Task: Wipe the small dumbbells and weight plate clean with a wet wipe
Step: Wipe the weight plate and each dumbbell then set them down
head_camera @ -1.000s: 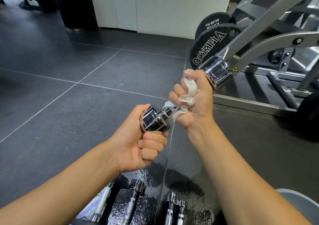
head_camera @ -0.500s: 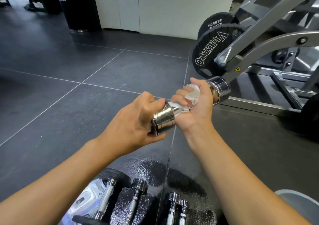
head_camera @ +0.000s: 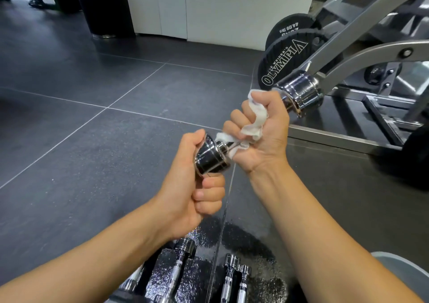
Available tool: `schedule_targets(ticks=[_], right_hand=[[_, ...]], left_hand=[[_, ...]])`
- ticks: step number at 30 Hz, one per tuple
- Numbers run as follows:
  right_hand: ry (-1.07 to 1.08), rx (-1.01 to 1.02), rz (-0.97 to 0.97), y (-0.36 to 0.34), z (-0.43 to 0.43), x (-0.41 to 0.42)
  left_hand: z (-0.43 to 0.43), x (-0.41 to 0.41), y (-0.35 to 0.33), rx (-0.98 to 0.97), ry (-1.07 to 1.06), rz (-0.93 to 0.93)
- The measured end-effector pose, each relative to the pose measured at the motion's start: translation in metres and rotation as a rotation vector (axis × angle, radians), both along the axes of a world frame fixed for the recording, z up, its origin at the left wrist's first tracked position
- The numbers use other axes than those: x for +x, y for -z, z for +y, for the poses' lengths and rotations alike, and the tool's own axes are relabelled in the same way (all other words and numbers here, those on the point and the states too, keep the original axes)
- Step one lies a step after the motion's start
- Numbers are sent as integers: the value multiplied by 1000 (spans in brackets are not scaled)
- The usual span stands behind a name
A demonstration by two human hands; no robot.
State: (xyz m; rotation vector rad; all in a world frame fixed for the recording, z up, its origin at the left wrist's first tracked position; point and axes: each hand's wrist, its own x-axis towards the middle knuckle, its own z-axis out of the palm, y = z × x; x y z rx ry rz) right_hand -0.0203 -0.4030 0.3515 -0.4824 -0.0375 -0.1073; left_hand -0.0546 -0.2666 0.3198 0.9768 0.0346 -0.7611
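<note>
A gym: black "Olympia" weight plates (head_camera: 284, 64), marked in pounds, hang on the grey steel frame (head_camera: 371, 54) of a plate-loaded machine. Small chrome dumbbells (head_camera: 180, 268) lie side by side in the foreground, and dark floor tiles (head_camera: 92, 140) stretch to a white wall (head_camera: 232, 7).

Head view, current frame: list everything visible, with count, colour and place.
held dumbbell: 1, chrome, centre, between both hands
wet wipe: 1, white, wrapped round the held dumbbell's handle
other dumbbells: at least four, chrome, bottom edge, on a dark speckled base
weight plates: 2, black with white lettering, upper right, on the machine frame
machine frame: 1, grey, right side
floor: 1, dark grey tiles, left and centre
wall: 1, white, top centre
column: 1, black, top left
left grip: 1, round the held dumbbell's near head
right grip: 1, round the wet wipe and handle
</note>
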Motion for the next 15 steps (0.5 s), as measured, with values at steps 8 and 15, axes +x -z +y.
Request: schedule_targets(ticks=[8, 15], right_hand=[[-61, 294, 130, 11, 7, 4], [-39, 243, 74, 2, 9, 4]], left_hand=[[29, 53, 2, 873, -334, -2134], [16, 33, 4, 418, -327, -1030]])
